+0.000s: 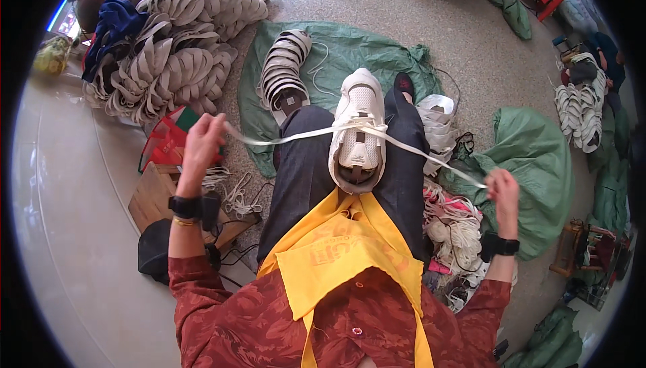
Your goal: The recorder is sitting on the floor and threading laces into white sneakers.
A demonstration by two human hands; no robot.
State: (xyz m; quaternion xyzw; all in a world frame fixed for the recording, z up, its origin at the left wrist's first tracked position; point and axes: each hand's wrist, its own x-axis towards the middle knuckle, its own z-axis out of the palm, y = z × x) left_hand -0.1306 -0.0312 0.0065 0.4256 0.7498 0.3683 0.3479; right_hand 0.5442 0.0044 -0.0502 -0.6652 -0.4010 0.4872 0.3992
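A white shoe (pixel 361 102) rests between my thighs, its toe pointing away from me and its heel opening toward my yellow apron (pixel 336 253). One white shoelace (pixel 309 134) crosses the upper part of the shoe and spreads out to both sides. My left hand (pixel 203 140) is closed on its left end, out beyond my left knee. Out to the right, my right hand (pixel 502 188) pinches the other end. Both lengths look fairly taut, the left one sagging slightly.
Nested shoe uppers (pixel 286 65) lie on a green sheet (pixel 356 45). A large heap of uppers (pixel 175 52) stands at far left, above a wooden stool (pixel 158 196). Bundled white laces (pixel 454 233) lie by my right leg, near a green sack (pixel 531 173).
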